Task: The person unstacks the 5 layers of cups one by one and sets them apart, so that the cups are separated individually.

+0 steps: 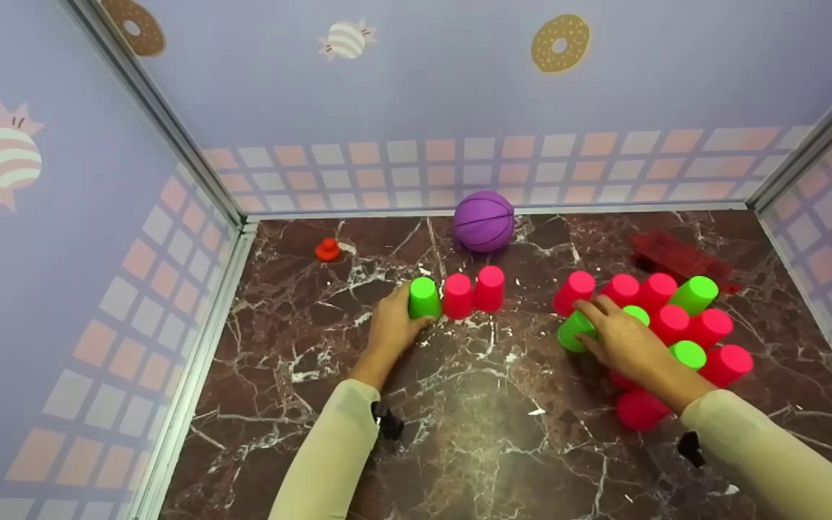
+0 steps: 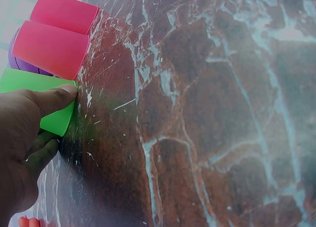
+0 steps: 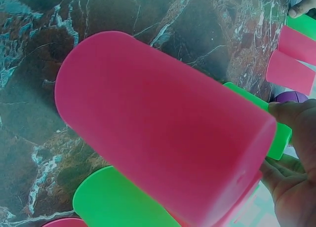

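Observation:
My left hand [image 1: 392, 326] grips an upside-down green cup [image 1: 425, 298] standing at the left end of a short row. Its thumb lies along the near side, low by the rim, in the left wrist view. To its right stand two pink cups [image 1: 457, 297], also mouth down. On the right, my right hand [image 1: 629, 339] pinches another green cup [image 1: 572, 332] between thumb and fingers, at the left edge of a cluster of pink and green cups [image 1: 670, 325]. A large pink cup [image 3: 158, 123] fills the middle of the right wrist view and partly covers that green cup.
A purple ball [image 1: 484, 222] sits against the back wall behind the row. Near the back left is a small red rubber duck [image 1: 328, 250]. A see-through red box [image 1: 679, 258] lies behind the cluster. Patterned walls [image 1: 416, 94] enclose the marbled surface [image 1: 474, 433] at back and sides.

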Motion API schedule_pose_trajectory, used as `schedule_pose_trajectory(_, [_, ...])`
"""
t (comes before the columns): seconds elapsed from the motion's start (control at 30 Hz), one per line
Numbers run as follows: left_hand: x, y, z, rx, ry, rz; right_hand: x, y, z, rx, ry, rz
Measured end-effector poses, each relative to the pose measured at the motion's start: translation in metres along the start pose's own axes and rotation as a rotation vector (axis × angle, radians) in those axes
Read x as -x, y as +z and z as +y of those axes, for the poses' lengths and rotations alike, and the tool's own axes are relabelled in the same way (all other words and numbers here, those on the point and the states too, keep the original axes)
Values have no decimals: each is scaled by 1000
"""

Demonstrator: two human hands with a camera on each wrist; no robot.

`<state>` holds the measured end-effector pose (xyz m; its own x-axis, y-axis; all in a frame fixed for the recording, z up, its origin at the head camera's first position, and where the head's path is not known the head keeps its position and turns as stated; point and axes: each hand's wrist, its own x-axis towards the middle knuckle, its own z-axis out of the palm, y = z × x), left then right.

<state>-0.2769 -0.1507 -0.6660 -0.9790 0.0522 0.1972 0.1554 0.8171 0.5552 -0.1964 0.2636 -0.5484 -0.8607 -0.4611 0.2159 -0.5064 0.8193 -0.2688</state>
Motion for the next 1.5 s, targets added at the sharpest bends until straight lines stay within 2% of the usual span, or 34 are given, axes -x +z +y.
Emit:
schedule_pose_trajectory(0.37, [1, -1, 1, 1, 30, 30, 1, -2, -2, -20, 7, -9])
schedule_pose_trajectory(0.53, [0, 1, -1, -28, 19, 14, 1, -3, -1, -12, 4, -5])
schedule_pose_trajectory(0.83, [2, -2, 2, -11, 4, 18, 2, -10, -2, 17, 17, 2])
schedule_pose_trajectory(1.0, [1, -1, 2, -7, 2, 10, 0, -16, -4, 47, -1, 29])
schedule_pose_trajectory(1.23, [0, 1, -1, -15, 4, 12, -14, -20, -12, 60, -11, 65])
schedule_pose_trajectory(1.5, [0, 2, -2, -24, 3, 6, -48, -13, -29, 35, -29, 55])
